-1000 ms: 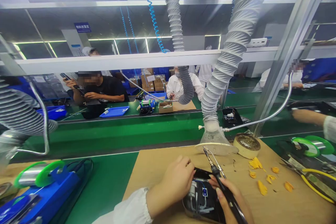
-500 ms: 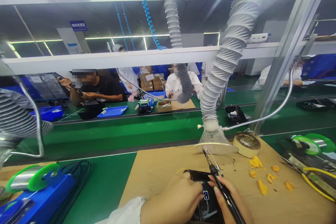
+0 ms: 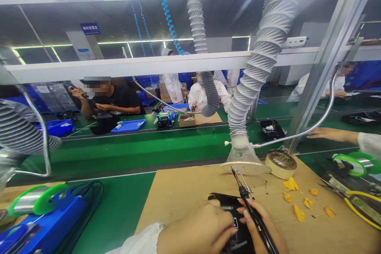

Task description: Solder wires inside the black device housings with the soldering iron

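Note:
My right hand (image 3: 264, 224) is wrapped round a black soldering iron (image 3: 248, 202) with a thin metal tube along its tip. The tip points up and away from me, near the fume hood mouth. Beneath both hands lies a black plastic housing (image 3: 242, 236) with wires and a small white-edged blue part inside. My left hand (image 3: 202, 226) reaches over the housing's left side with its fingers curled inward. Whatever those fingers pinch is hidden behind the knuckles. Against the housing, the fingers of my right hand also rest near its right edge.
A clear fume hood (image 3: 242, 158) stands ahead on the brown board (image 3: 169, 186). Right of it are a round tin (image 3: 280, 162), yellow scraps (image 3: 298, 212) and yellow-handled pliers (image 3: 357, 202). A blue solder feeder (image 3: 50, 222) sits left. A co-worker's hand (image 3: 333, 135) reaches in from the right.
My left hand has shifted slightly over the housing, covering more of the blue part. A co-worker's arm has appeared at the right, and a person in white behind has moved right.

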The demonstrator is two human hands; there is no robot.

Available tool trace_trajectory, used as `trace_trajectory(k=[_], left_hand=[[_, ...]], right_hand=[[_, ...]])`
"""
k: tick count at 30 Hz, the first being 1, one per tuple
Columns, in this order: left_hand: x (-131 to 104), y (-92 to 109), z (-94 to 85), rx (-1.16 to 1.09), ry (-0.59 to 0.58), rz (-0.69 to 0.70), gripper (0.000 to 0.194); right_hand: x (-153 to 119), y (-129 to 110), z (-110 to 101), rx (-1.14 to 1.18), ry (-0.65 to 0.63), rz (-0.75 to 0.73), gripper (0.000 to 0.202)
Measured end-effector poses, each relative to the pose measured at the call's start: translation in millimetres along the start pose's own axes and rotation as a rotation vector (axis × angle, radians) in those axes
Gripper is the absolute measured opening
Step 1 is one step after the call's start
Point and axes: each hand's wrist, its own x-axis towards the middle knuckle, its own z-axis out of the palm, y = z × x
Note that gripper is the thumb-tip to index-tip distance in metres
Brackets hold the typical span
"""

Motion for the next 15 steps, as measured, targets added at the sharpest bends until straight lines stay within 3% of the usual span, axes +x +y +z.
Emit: trace_trajectory(k=[4, 7, 10, 15], left_hand=[[-3, -11, 0.5, 0.068, 0.196, -0.205, 0.027], [-1, -22, 0.6, 0.027, 0.298, -0.297, 0.031], [2, -28, 3.0, -0.079, 0.298, -0.311, 0.028], [4, -28, 8.5, -0.091, 0.219, -0.36, 0.027]], right_hand=[[0, -9, 4, 0.031, -0.009, 0.138, 0.039], [1, -19, 7, 0.052, 0.054, 0.178, 0.042], [2, -21, 8, 0.071, 0.072, 0.177, 0.043], [0, -11, 9, 0.092, -0.022, 0.163, 0.041]])
